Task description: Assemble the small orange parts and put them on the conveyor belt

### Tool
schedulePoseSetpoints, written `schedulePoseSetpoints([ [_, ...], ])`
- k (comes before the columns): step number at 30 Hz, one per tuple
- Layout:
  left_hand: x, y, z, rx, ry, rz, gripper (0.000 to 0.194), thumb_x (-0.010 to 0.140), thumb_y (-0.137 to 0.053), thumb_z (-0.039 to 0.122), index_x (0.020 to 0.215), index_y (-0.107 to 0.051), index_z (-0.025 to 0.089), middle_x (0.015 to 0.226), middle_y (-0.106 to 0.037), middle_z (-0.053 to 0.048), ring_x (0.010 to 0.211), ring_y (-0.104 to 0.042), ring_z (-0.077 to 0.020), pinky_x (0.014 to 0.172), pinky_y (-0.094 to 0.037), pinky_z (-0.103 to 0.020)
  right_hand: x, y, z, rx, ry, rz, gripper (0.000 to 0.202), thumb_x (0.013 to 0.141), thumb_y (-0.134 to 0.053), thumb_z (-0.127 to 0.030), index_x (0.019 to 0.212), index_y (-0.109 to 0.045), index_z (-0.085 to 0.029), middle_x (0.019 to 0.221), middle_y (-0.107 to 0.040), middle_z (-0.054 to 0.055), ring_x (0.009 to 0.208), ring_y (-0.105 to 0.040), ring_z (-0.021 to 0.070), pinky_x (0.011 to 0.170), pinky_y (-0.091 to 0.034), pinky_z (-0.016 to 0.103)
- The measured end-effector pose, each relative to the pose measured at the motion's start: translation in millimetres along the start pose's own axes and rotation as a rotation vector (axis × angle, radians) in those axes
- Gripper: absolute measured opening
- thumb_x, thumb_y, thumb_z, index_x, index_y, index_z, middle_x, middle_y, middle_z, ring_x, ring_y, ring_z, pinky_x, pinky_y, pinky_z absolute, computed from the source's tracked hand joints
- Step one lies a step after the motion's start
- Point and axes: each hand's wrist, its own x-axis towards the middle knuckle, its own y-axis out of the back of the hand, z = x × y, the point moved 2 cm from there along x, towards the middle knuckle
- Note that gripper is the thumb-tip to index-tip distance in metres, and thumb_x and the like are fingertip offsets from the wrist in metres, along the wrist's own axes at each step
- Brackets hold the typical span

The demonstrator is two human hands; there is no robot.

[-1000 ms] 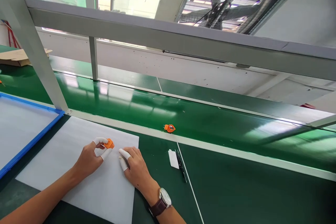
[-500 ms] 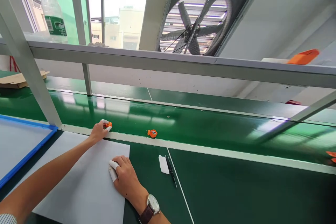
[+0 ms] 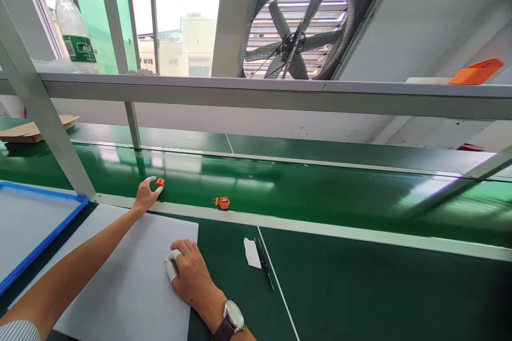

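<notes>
My left hand (image 3: 149, 193) reaches over the pale rail onto the shiny green belt. Its thumb and forefinger, in white finger covers, are spread apart beside a small orange plug-like piece (image 3: 160, 183); the thumb tip lies close to it, and I cannot tell if they touch. To its right on the belt sits a similar orange piece (image 3: 224, 203) with a dark face and small projections on its left. My right hand (image 3: 192, 272) rests palm down on a large white sheet (image 3: 120, 277), fingers curled in; whatever may be under them is hidden.
A blue-edged white panel (image 3: 36, 240) lies at left. A paper scrap (image 3: 252, 253) and a black pen-like tool (image 3: 264, 264) lie right of my right hand. A grey frame bar (image 3: 280, 96) crosses above the belt; a post (image 3: 60, 133) slants down at left. Cardboard (image 3: 28, 130) lies behind.
My left hand has moved slightly farther out, and its fingers have parted from around the orange piece. The other orange piece has shifted left along the belt. My right hand stays put.
</notes>
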Motion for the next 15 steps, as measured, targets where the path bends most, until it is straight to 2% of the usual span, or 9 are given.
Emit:
schedulePoseSetpoints([
  [3, -13.2, 2.7, 10.9, -0.024, -0.121, -0.016, 0.040, 0.089, -0.058, 0.029, 0.127, -0.058, 0.017, 0.134, -0.061, -0.016, 0.130, -0.052, -0.0317, 0.107, -0.044, -0.046, 0.8, 0.3, 0.0, 0.002, -0.006, -0.015, 0.011, 0.077, -0.064, -0.008, 0.078, -0.064, -0.019, 0.104, -0.066, 0.008, 0.091, -0.057, 0.0245, 0.081, -0.049, 0.042],
  [5, -23.1, -3.8, 23.1, -0.058, -0.219, -0.107, 0.036, 0.088, -0.059, 0.028, 0.123, -0.061, 0.020, 0.131, -0.064, -0.012, 0.125, -0.057, -0.0288, 0.106, -0.047, -0.043, 1.6, 1.6, -0.7, 0.001, -0.009, -0.023, 0.009, 0.078, -0.065, -0.010, 0.078, -0.064, -0.019, 0.104, -0.066, 0.008, 0.090, -0.057, 0.0240, 0.081, -0.049, 0.042],
  [8, -37.7, -23.8, 45.7, -0.112, -0.334, -0.277, 0.040, 0.083, -0.066, 0.026, 0.122, -0.064, 0.022, 0.119, -0.069, -0.009, 0.111, -0.065, -0.0260, 0.097, -0.053, -0.039, 2.8, 3.9, -1.7, -0.003, -0.023, -0.037, 0.009, 0.077, -0.065, -0.011, 0.077, -0.062, -0.019, 0.104, -0.066, 0.008, 0.089, -0.057, 0.0233, 0.081, -0.048, 0.040],
  [10, -45.7, -40.9, 62.0, -0.142, -0.373, -0.354, 0.049, 0.078, -0.071, 0.023, 0.126, -0.062, 0.020, 0.118, -0.070, -0.010, 0.111, -0.065, -0.0270, 0.097, -0.054, -0.040, 3.2, 4.8, -2.1, -0.013, -0.025, -0.051, 0.010, 0.076, -0.065, -0.010, 0.075, -0.060, -0.020, 0.104, -0.066, 0.008, 0.088, -0.057, 0.0235, 0.080, -0.048, 0.040],
  [15, -51.1, -82.8, 101.1, -0.190, -0.375, -0.431, 0.066, 0.072, -0.077, 0.024, 0.134, -0.056, 0.016, 0.127, -0.065, -0.015, 0.116, -0.063, -0.0313, 0.103, -0.050, -0.045, 3.9, 5.1, -3.2, -0.050, -0.002, -0.065, 0.004, 0.079, -0.065, -0.016, 0.081, -0.064, -0.019, 0.102, -0.065, 0.008, 0.087, -0.056, 0.0245, 0.076, -0.047, 0.040],
])
